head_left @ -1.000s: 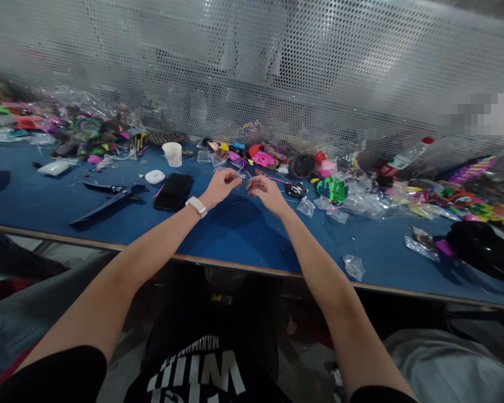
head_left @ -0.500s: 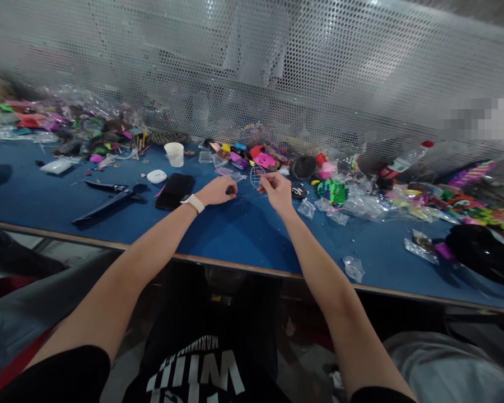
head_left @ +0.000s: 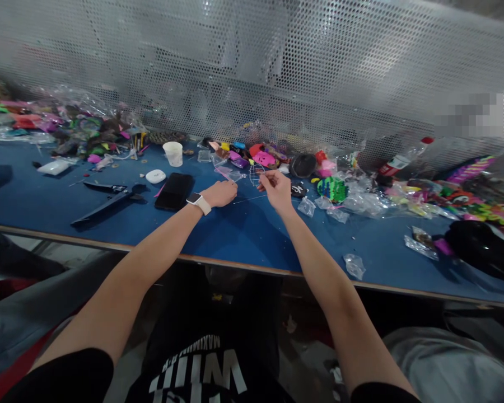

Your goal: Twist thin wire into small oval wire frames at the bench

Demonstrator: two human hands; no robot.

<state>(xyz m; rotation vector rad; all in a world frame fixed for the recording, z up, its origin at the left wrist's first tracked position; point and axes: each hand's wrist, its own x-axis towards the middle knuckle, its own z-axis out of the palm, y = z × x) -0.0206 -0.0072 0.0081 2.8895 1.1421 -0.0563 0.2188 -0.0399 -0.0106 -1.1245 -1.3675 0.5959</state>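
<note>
My right hand (head_left: 276, 187) is closed in a pinch on a small oval wire frame (head_left: 255, 173), a thin pale grid held just above the blue table. To its left, my left hand (head_left: 222, 193) lies low over the tabletop, palm down, a white-strapped watch on its wrist. Its fingers are curled in, and whatever they pinch is hidden or too thin to make out. Clear plastic wrapping (head_left: 231, 172) lies just beyond those fingertips. Fine pale strands (head_left: 252, 198) run across the table between the hands.
A black phone (head_left: 175, 191), a white case (head_left: 155, 176), a paper cup (head_left: 173, 154) and dark curved pieces (head_left: 109, 206) lie to the left. Colourful scraps line the perforated metal panel (head_left: 252, 73). Rightward are a bottle (head_left: 405, 158), plastic bags (head_left: 355, 266) and a black object (head_left: 483, 249).
My left hand has turned palm down, its fingers reaching slightly forward and curling under. My right hand stays nearly in place with the wire frame, which has tilted a little.
</note>
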